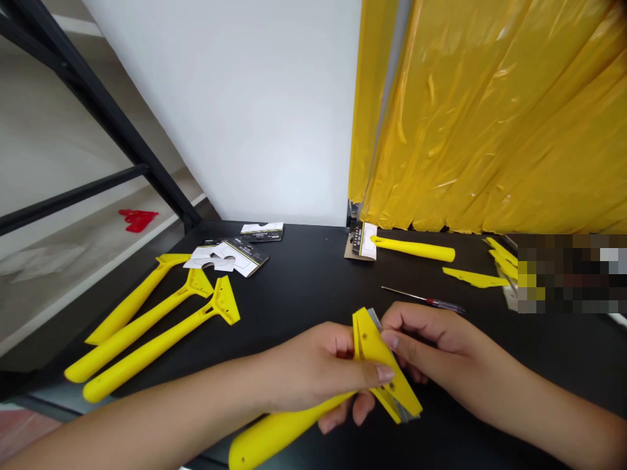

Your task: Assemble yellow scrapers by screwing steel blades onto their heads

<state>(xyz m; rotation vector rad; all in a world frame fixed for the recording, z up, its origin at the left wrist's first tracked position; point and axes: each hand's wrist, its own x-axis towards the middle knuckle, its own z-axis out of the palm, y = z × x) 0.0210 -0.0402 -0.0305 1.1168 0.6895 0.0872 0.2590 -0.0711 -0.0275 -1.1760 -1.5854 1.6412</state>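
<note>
A yellow scraper (274,434) is held above the black table by my left hand (333,365). The thumb of that hand presses on a yellow cover plate (379,356) at the scraper's head, with the fingers curled underneath. Between plate and head, a thin grey metal blade (373,318) sticks out at the top and bottom. My right hand (435,339) is closed in a pinch at the blade's upper right edge; its fingertips are partly hidden. Just beyond the right hand lies a screwdriver (443,304) with a dark handle.
Three yellow scraper handles (147,353) lie on the left, near printed cards (249,261). Another yellow handle (416,249) touches a card at the back. Loose yellow plates (473,279) lie right, beside a pixelated patch. Yellow plastic sheeting (490,117) and a white panel (255,117) stand behind.
</note>
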